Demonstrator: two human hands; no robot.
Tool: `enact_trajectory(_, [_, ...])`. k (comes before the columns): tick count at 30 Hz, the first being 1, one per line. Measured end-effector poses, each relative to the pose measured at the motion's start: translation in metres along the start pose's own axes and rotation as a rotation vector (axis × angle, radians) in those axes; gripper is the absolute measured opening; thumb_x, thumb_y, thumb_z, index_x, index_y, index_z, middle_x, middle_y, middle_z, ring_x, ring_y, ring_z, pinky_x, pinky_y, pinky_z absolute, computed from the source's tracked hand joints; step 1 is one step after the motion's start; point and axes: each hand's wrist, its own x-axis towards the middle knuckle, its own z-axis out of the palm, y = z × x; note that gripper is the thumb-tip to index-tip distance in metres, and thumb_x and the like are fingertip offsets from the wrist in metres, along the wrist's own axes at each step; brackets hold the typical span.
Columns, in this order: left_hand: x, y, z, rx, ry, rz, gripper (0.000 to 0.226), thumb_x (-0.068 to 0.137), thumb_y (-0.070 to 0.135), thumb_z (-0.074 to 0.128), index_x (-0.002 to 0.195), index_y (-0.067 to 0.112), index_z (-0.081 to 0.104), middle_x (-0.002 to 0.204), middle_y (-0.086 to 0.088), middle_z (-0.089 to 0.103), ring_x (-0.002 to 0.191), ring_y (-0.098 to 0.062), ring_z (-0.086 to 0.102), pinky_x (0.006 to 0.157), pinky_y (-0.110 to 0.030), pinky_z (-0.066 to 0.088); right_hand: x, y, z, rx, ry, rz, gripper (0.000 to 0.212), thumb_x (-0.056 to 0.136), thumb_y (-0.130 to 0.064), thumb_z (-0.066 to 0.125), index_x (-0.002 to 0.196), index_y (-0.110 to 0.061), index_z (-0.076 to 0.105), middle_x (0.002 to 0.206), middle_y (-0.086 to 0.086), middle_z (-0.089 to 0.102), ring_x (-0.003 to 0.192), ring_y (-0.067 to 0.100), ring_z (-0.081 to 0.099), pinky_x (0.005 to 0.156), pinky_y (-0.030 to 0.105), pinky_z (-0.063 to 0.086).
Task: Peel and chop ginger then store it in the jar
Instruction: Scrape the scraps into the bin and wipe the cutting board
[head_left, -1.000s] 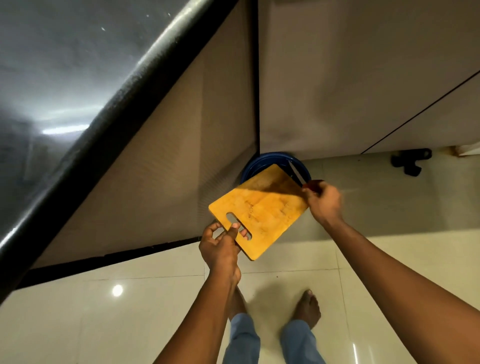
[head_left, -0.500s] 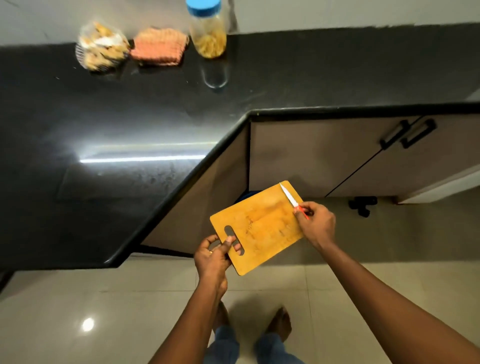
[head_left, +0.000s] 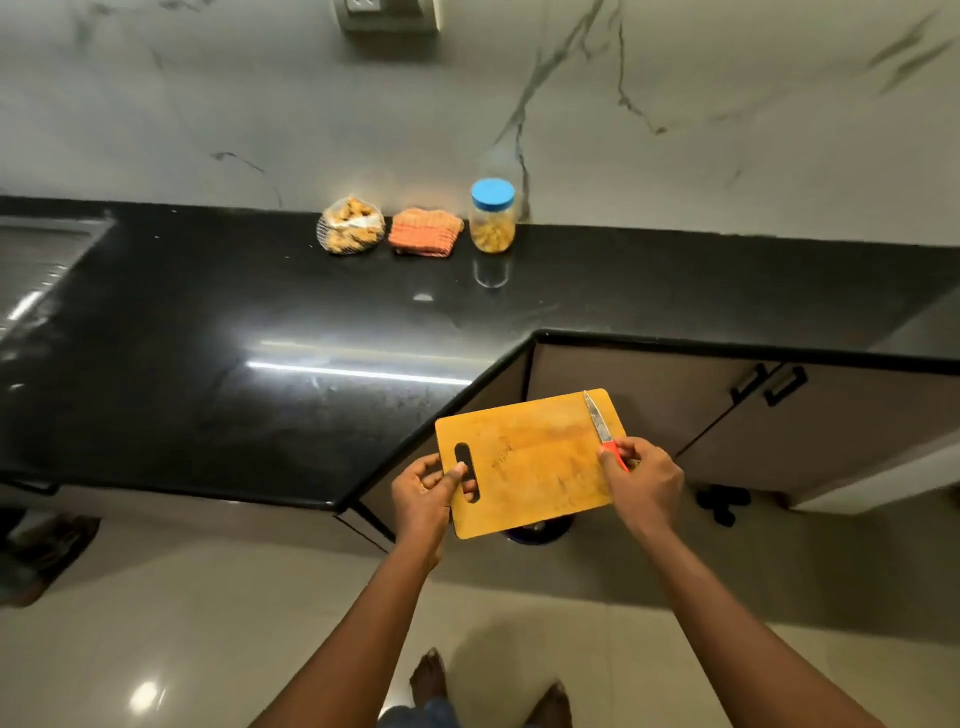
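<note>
The left hand (head_left: 423, 493) is closed on the handle-slot end of the wooden cutting board (head_left: 530, 462), held in the air off the counter corner. The right hand (head_left: 644, 480) pinches the board's 3 o'clock edge together with a red-handled knife (head_left: 602, 431), blade lying on the board. At 12 o'clock, on the black counter (head_left: 208, 364) against the wall, stand the blue-lidded jar (head_left: 492, 218), a folded orange cloth (head_left: 426, 231) and a net bag of ginger (head_left: 350, 226).

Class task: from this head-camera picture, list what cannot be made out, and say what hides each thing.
Head view only:
- Blue container: mostly hidden beneath the cutting board.
- Knife handle: largely covered by the right hand.
- Mesh bag contents: too small to identify.
- Sink: cut off by left edge.
</note>
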Motion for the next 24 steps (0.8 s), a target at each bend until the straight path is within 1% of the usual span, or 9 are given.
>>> enact_trajectory(2, [0.006,0.016,-0.013,0.039,0.039,0.041,0.022,0.087,0.008,0.071,0.104,0.019,0.062,0.083,-0.002,0.074,0.069,-0.015,0.073,0.055,-0.022,0.056,0.000,-0.024,0.003,0.001,0.001,-0.034,0.028,0.087,-0.033,0.073,0.107,-0.013,0.074,0.097,0.004,0.072,0.084,0.017,0.062,0.067,0.025,0.047])
enact_trajectory(6, [0.030,0.047,-0.049,0.213,0.108,0.173,0.028,0.087,0.022,0.073,0.114,0.016,0.069,0.085,0.000,0.074,0.072,-0.016,0.072,0.067,-0.031,0.059,-0.002,-0.078,0.020,0.002,-0.025,-0.110,0.026,0.087,-0.032,0.072,0.105,-0.013,0.074,0.094,0.003,0.071,0.081,0.016,0.061,0.068,0.027,0.050])
enact_trajectory(9, [0.057,0.079,-0.089,0.408,0.209,0.307,0.031,0.086,0.034,0.071,0.113,0.018,0.072,0.080,0.008,0.069,0.074,-0.008,0.063,0.066,-0.023,0.048,-0.004,-0.119,0.048,-0.006,-0.062,-0.174,0.026,0.086,-0.039,0.070,0.102,-0.019,0.075,0.089,-0.003,0.070,0.079,0.013,0.062,0.067,0.030,0.054])
enact_trajectory(12, [0.094,0.104,-0.127,0.505,0.250,0.357,0.032,0.084,0.039,0.072,0.108,0.016,0.074,0.082,0.005,0.068,0.078,-0.016,0.063,0.069,-0.025,0.045,-0.009,-0.159,0.081,-0.017,-0.083,-0.200,0.025,0.084,-0.044,0.069,0.098,-0.024,0.075,0.083,-0.008,0.068,0.075,0.010,0.062,0.065,0.034,0.058])
enact_trajectory(14, [0.124,0.119,-0.152,0.531,0.242,0.354,0.024,0.084,0.039,0.071,0.095,0.019,0.076,0.076,0.004,0.066,0.075,-0.020,0.063,0.063,-0.026,0.040,-0.014,-0.187,0.106,-0.018,-0.073,-0.209,0.023,0.083,-0.042,0.071,0.096,-0.023,0.075,0.080,-0.008,0.068,0.071,0.010,0.062,0.062,0.033,0.058])
enact_trajectory(16, [0.151,0.133,-0.170,0.563,0.218,0.348,0.019,0.084,0.039,0.070,0.091,0.022,0.076,0.078,0.002,0.067,0.075,-0.019,0.061,0.062,-0.025,0.039,-0.016,-0.210,0.126,-0.020,-0.051,-0.198,0.022,0.083,-0.041,0.071,0.094,-0.023,0.076,0.076,-0.007,0.069,0.068,0.012,0.063,0.061,0.032,0.058])
enact_trajectory(18, [0.178,0.146,-0.186,0.596,0.191,0.356,0.018,0.084,0.040,0.069,0.092,0.025,0.076,0.082,0.001,0.067,0.078,-0.019,0.061,0.065,-0.027,0.044,-0.016,-0.228,0.148,-0.026,-0.034,-0.181,0.020,0.083,-0.041,0.070,0.090,-0.023,0.077,0.072,-0.007,0.068,0.066,0.013,0.063,0.061,0.033,0.058])
enact_trajectory(20, [0.202,0.158,-0.195,0.622,0.155,0.353,0.018,0.085,0.039,0.069,0.091,0.023,0.076,0.078,0.002,0.064,0.078,-0.021,0.060,0.069,-0.032,0.049,-0.015,-0.243,0.164,-0.038,-0.024,-0.166,0.019,0.084,-0.040,0.070,0.087,-0.023,0.076,0.072,-0.008,0.068,0.067,0.013,0.062,0.062,0.034,0.058])
enact_trajectory(24, [0.240,0.174,-0.200,0.641,0.103,0.344,0.018,0.086,0.039,0.068,0.091,0.024,0.076,0.076,0.005,0.063,0.078,-0.020,0.059,0.067,-0.031,0.046,-0.004,-0.260,0.187,-0.084,-0.025,-0.134,0.020,0.085,-0.041,0.070,0.091,-0.023,0.076,0.078,-0.006,0.069,0.070,0.014,0.062,0.064,0.033,0.058])
